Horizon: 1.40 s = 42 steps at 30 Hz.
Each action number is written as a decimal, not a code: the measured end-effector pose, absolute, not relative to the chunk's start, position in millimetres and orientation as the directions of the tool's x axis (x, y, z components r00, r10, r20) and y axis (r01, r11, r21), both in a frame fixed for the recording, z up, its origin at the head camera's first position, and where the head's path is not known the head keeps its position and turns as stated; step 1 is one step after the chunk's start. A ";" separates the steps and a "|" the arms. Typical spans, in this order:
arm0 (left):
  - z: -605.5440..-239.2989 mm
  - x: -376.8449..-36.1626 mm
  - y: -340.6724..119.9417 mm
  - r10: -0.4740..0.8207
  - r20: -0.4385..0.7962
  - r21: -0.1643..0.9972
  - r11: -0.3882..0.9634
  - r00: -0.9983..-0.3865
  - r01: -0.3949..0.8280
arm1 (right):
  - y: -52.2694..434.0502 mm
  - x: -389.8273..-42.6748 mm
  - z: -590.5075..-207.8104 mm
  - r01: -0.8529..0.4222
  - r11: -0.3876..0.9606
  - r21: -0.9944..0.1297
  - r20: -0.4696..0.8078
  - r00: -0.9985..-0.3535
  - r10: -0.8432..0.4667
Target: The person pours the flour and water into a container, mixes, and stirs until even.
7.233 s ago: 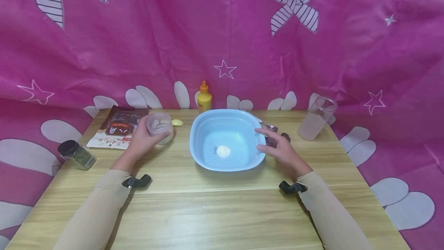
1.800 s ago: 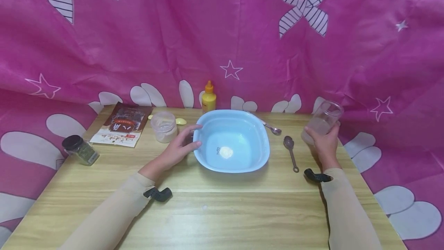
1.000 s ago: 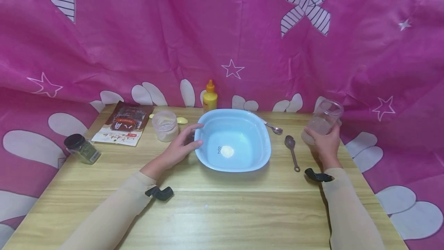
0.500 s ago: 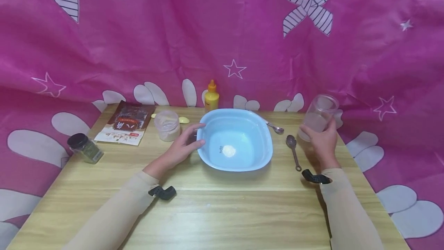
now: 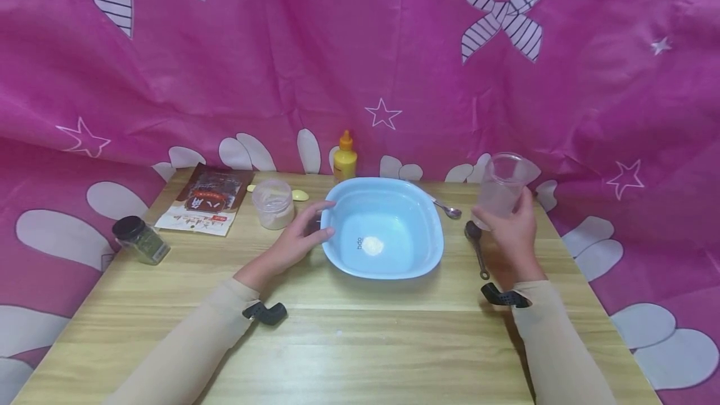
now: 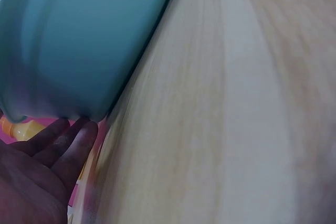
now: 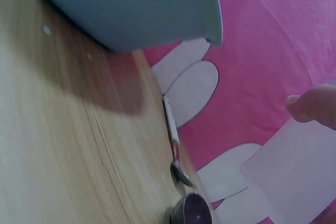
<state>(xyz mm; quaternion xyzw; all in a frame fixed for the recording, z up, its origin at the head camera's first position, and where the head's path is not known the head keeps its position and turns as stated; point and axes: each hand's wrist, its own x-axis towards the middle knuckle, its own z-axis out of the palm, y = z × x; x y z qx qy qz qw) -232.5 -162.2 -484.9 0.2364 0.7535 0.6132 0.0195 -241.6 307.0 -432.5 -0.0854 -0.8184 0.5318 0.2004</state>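
A light blue basin (image 5: 427, 220) with a small white heap of powder (image 5: 372, 245) stands mid-table. My left hand (image 5: 304, 236) rests with straight fingers against the basin's left rim (image 6: 79, 51), fingers (image 6: 68, 145) touching its wall. My right hand (image 5: 509, 230) grips a clear plastic cup (image 5: 499, 187) of cloudy liquid, lifted off the table to the right of the basin; the cup (image 7: 299, 171) shows in the right wrist view with one fingertip (image 7: 310, 106) on it.
On the wooden table (image 5: 360, 342) lie a dark measuring spoon (image 5: 475, 249), a metal spoon (image 5: 447, 208), a yellow squeeze bottle (image 5: 345, 156), a small clear jar (image 5: 273, 204), a printed packet (image 5: 205, 200) and a black-lidded spice jar (image 5: 140, 240). Pink cloth hangs behind.
My right hand has lifted the clear cup off the table and carried it left toward the basin. The left hand has stayed at the basin's rim.
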 end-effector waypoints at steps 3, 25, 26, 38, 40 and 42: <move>-485.5 -232.1 -162.4 0.381 0.259 0.934 0.133 -0.888 0.330 | 299.5 -239.8 -430.9 -0.096 0.450 -0.888 0.269 -0.901 0.339; -488.4 -234.9 -163.6 0.386 0.245 0.943 0.119 -0.889 0.311 | 271.3 -223.2 -428.3 -0.281 0.654 -0.703 0.482 -0.864 0.147; -488.9 -235.1 -163.6 0.387 0.244 0.944 0.115 -0.889 0.309 | 271.5 -223.5 -428.7 -0.296 0.665 -0.686 0.501 -0.855 0.136; -488.3 -235.5 -162.7 0.390 0.239 0.945 0.119 -0.890 0.306 | 260.6 -223.0 -424.6 -0.325 0.740 -0.589 0.530 -0.846 0.051; -487.5 -235.0 -162.9 0.389 0.237 0.945 0.121 -0.890 0.304 | 258.3 -222.6 -424.8 -0.325 0.752 -0.573 0.533 -0.845 0.041; -486.4 -234.3 -163.6 0.388 0.237 0.945 0.122 -0.891 0.305 | 256.2 -222.5 -424.7 -0.331 0.762 -0.557 0.540 -0.841 0.028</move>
